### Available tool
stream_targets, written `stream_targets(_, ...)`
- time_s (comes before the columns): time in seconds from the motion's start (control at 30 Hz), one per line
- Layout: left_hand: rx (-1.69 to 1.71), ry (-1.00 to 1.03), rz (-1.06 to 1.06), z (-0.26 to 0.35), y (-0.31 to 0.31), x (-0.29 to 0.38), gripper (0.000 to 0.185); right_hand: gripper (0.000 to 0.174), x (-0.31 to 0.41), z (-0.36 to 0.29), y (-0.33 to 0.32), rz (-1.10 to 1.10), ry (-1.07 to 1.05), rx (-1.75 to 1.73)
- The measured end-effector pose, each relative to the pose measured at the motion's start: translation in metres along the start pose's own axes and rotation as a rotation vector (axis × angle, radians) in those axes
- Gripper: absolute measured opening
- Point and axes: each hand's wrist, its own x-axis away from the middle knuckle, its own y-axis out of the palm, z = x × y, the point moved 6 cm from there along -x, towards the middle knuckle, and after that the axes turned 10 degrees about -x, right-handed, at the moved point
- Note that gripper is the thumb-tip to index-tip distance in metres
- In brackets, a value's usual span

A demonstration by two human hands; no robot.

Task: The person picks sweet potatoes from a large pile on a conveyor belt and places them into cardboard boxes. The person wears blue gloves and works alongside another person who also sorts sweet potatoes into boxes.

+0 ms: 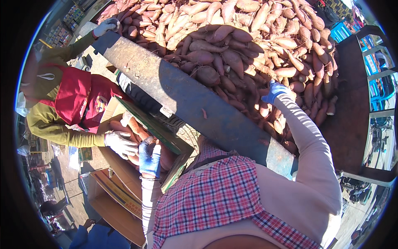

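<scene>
A large heap of sweet potatoes (pixel 202 57) fills a metal truck bed behind a dark side panel (pixel 199 102). My right hand (pixel 276 91), in a blue and white work glove, reaches over that panel onto the heap. Its fingers touch the sweet potatoes, but whether it grips one is hidden. My left hand (pixel 150 158), gloved alike, is over an open cardboard box (pixel 116 165), its fingers apart and nothing visible between them. Sweet potatoes (pixel 168 157) lie inside the box beside this hand. A co-worker's white-gloved hand (pixel 122 144) is also at the box, just left of mine.
The co-worker (pixel 74 99) in a red apron stands across the box, their other gloved hand (pixel 106 27) at the panel's far end. A second open cardboard box (pixel 115 202) is below the first. A tire (pixel 140 96) shows under the panel. Blue crates (pixel 342 31) stand far right.
</scene>
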Motion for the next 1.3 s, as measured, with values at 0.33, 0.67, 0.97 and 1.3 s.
stream_targets(0.33,0.271,0.113,-0.457,0.11,0.072,-0.011,0.072,0.065,0.1,-0.143,0.009,-0.638,-0.166,-1.966)
stream_targets(0.67,0.457,0.128,-0.473,0.092,0.053,0.005,0.087,0.054,0.148,-0.232,0.058,-0.76,-0.089,-1.692)
stream_targets(0.97,0.228,-0.005,-0.514,0.068,0.051,0.041,0.083,0.031,0.15,-0.239,0.053,-0.321,-0.678,-1.177)
stream_targets(1.3,0.237,-0.499,0.222,-0.059,-0.101,0.061,0.072,0.024,0.1,-0.17,0.053,0.015,-0.668,-1.144)
